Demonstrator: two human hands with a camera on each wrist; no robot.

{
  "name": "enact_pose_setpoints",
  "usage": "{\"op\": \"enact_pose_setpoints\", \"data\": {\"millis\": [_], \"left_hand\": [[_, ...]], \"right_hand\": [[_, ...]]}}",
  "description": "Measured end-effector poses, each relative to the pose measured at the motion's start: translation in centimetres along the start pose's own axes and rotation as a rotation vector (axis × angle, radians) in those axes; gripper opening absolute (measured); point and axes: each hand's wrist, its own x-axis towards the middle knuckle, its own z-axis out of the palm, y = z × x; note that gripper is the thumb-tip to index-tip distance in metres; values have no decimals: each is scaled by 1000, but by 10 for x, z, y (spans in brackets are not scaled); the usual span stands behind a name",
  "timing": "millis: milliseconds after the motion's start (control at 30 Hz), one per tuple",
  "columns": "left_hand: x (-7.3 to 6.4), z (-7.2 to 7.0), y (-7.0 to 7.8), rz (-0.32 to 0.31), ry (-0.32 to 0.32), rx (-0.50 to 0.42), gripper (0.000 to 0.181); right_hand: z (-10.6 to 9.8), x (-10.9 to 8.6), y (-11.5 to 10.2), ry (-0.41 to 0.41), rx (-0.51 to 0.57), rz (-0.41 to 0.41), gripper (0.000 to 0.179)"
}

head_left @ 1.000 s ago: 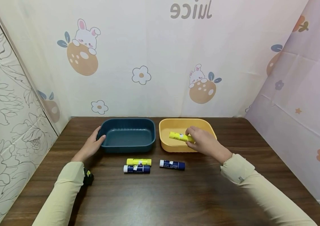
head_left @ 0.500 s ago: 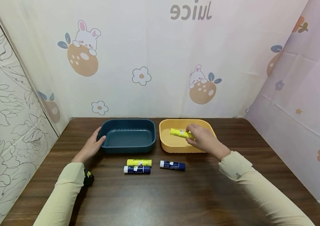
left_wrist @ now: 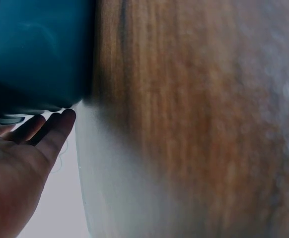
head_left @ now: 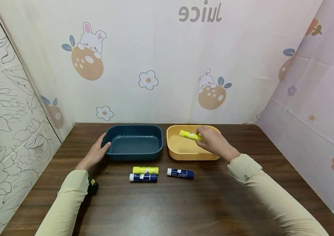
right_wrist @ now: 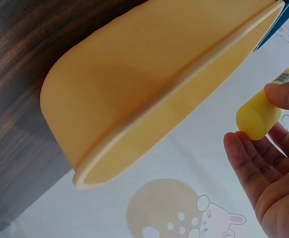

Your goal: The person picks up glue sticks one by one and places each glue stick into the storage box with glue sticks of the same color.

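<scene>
My right hand (head_left: 213,141) pinches a yellow glue stick (head_left: 188,135) by one end, above the yellow bin (head_left: 195,156). In the right wrist view the thumb (right_wrist: 286,95) lies along the glue stick's side, clear of the bin's rim. At the left end of the dark blue bin (head_left: 134,157), my left hand (head_left: 96,152) holds the wall, thumb over the rim. The left wrist view shows fingertips (left_wrist: 68,117) against its outside; the thumb is hidden there. Before the bins lie another yellow glue stick (head_left: 145,170), a navy one with a white cap (head_left: 143,177) and a second navy one (head_left: 180,173).
The two bins stand side by side near the back edge of the brown wooden table (head_left: 155,206). A patterned curtain (head_left: 161,49) hangs right behind them, with more cloth at both sides. A small black object (head_left: 93,186) shows beside the left sleeve.
My right hand has risen slightly and shifted toward the back with the yellow glue stick. The left hand stays on the blue bin, and the loose glue sticks lie as before.
</scene>
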Motion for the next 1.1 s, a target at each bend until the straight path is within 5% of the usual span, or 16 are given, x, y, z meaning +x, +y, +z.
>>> {"op": "enact_pose_setpoints", "data": {"millis": [567, 1100], "left_hand": [[-3, 2, 1, -4, -5, 11, 65], [-3, 1, 2, 7, 13, 6, 64]], "right_hand": [[9, 2, 15, -45, 17, 120, 28], [21, 3, 30, -36, 25, 146, 26]]}}
